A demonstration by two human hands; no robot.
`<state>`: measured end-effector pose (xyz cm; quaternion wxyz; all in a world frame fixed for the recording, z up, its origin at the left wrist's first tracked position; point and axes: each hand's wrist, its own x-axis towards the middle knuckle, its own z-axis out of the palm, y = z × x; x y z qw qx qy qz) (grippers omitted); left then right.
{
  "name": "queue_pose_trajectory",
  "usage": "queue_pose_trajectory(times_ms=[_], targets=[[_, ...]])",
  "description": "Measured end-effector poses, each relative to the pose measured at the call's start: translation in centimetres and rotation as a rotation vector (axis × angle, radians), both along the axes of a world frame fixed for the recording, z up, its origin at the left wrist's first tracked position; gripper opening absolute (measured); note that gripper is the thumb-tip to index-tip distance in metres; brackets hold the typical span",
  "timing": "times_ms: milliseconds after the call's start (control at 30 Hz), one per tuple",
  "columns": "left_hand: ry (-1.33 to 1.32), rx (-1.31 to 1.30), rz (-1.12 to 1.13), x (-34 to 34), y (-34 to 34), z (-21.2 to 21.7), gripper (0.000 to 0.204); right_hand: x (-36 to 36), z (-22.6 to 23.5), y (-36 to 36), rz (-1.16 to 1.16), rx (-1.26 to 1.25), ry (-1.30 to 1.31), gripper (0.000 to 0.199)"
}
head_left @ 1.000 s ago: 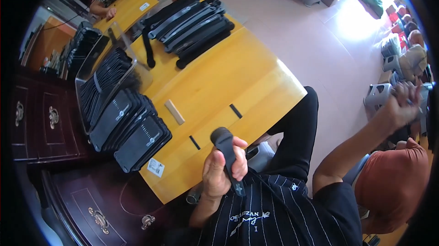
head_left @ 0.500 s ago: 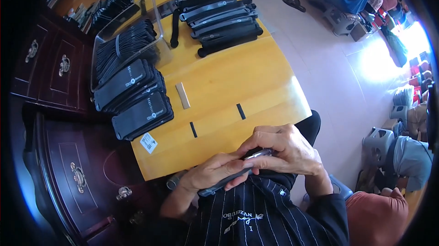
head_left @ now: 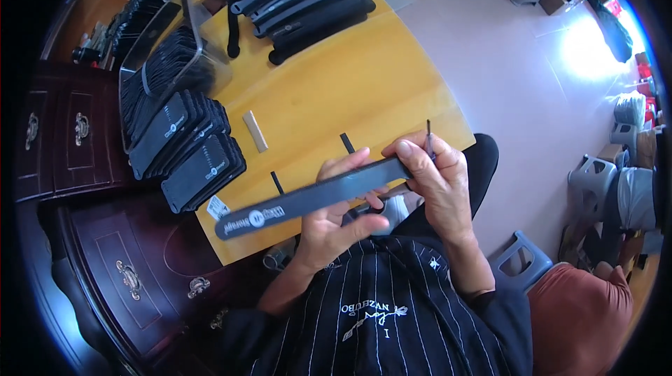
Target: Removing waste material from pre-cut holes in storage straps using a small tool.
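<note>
My right hand (head_left: 441,183) is closed on one end of a long, flat dark strap (head_left: 315,197) with white printing near its far left end. A thin dark pointed tool (head_left: 429,139) stands up from between the same hand's fingers; its exact kind does not show. Behind the strap, my left hand (head_left: 325,225) has its thumb and fingers spread, with the strap crossing in front of its palm. Whether the palm touches the strap is hard to see. Both hands are over the near edge of the yellow table (head_left: 336,100).
Stacks of black printed pieces (head_left: 206,169) lie at the table's left, beside a clear bin (head_left: 203,51) of banded black pieces. Dark straps (head_left: 315,16) are piled at the far side. A beige strip (head_left: 255,131) lies mid-table. Dark wooden drawers (head_left: 77,131) border the left.
My hands have come apart from their close grip near my lap. The strap has been raised and now stretches out leftward, held at its right end. The view has shifted slightly.
</note>
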<state>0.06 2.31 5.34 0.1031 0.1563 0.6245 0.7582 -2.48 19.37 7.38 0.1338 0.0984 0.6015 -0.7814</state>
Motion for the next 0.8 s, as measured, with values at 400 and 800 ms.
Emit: queue_pose_trajectory(times_ms=[400, 800], targets=[[0.620, -0.365, 0.199, -2.0, 0.9, -1.4, 0.042, 0.5, -3.6, 0.6, 0.039, -0.737, -0.288, 0.014], [-0.092, 0.320, 0.217, -1.2, 3.5, -1.6, 0.027, 1.1, -1.9, 1.1, -0.070, 0.418, 0.564, 0.010]])
